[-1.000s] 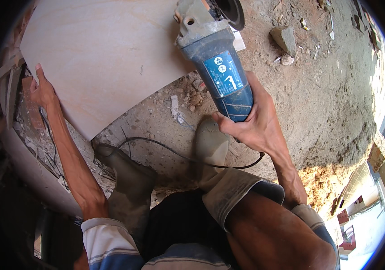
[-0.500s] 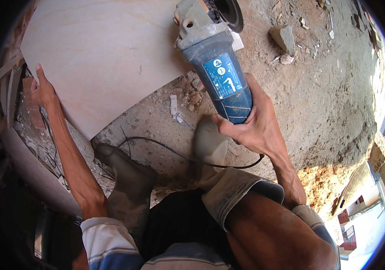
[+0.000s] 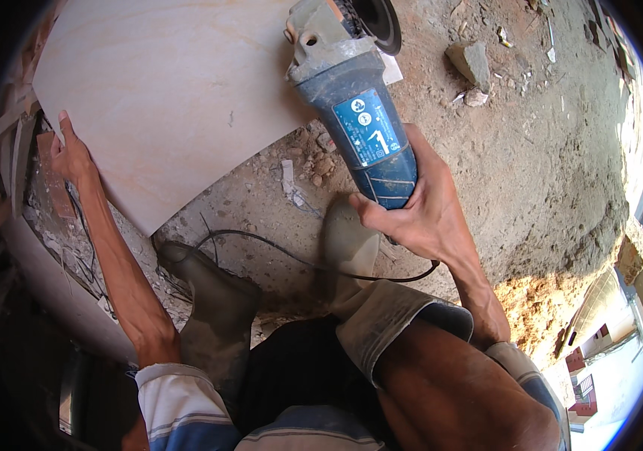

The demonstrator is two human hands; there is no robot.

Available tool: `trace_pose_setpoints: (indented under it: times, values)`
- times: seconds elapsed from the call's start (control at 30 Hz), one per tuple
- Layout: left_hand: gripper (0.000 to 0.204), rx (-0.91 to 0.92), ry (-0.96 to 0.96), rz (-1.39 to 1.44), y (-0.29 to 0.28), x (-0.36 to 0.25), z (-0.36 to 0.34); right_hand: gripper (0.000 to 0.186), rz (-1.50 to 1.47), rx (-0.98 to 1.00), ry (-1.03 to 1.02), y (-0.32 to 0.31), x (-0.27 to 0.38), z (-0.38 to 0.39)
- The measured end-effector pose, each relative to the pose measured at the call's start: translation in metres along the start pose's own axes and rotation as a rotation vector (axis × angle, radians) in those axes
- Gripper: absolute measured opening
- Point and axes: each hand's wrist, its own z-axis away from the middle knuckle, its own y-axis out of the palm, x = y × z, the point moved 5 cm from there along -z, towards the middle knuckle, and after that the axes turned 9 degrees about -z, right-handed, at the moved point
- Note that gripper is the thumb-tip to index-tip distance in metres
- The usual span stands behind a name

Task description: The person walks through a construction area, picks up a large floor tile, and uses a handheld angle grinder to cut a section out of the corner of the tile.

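My right hand [image 3: 428,201] is wrapped round the blue body of an angle grinder [image 3: 372,128]. The grinder's grey metal head points away from me, with its dark disc [image 3: 378,24] at the far right side of the head. A large cream tile [image 3: 171,98] with faint veins lies to the left, one corner toward me. At its left edge my left hand [image 3: 73,158] grips the tile, thumb along the rim; the other fingers are mostly hidden. The grinder's head hangs over the tile's right part; whether the disc touches anything cannot be seen.
A black cable [image 3: 299,259] runs from the grinder across my rubber boots [image 3: 212,282]. Rubble and a grey stone [image 3: 470,64] lie on the dusty ground to the right. Wooden boards [image 3: 7,146] are piled at the far left, beside a reddish strip [image 3: 54,180].
The grinder and my right hand have shifted very slightly to the left. My left hand stays at the tile's edge, a touch lower.
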Motion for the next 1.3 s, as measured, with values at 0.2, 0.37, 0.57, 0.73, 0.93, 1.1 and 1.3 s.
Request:
trace_pose_setpoints:
  times: [0.2, 0.37, 0.57, 0.73, 0.93, 1.1, 1.3]
  values:
    - [0.102, 0.004, 0.013, 0.0, 0.002, 0.006, -0.005, 0.073, 0.034, -0.001, 0.004, -0.002, -0.001, 0.003]
    - [0.1, 0.007, 0.004, -0.013, 0.002, 0.007, -0.006, 0.072, 0.024, -0.004, 0.029, -0.001, 0.0, 0.005]
    - [0.1, -0.01, -0.006, -0.003, 0.002, -0.001, 0.001, 0.071, 0.019, -0.008, 0.027, -0.002, -0.003, 0.007]
    - [0.101, -0.028, 0.012, -0.02, 0.002, 0.002, -0.002, 0.072, 0.083, -0.012, -0.047, -0.002, -0.003, 0.008]
    - [0.099, -0.032, 0.013, -0.016, 0.002, 0.007, -0.007, 0.072, 0.093, -0.012, -0.051, -0.003, -0.001, 0.01]
    - [0.097, -0.043, 0.033, -0.034, 0.001, 0.012, -0.011, 0.072, 0.077, -0.025, -0.048, -0.002, -0.004, 0.012]
    - [0.093, -0.016, 0.035, 0.103, 0.006, 0.006, -0.006, 0.071, 0.077, -0.038, -0.044, -0.003, 0.0, 0.011]
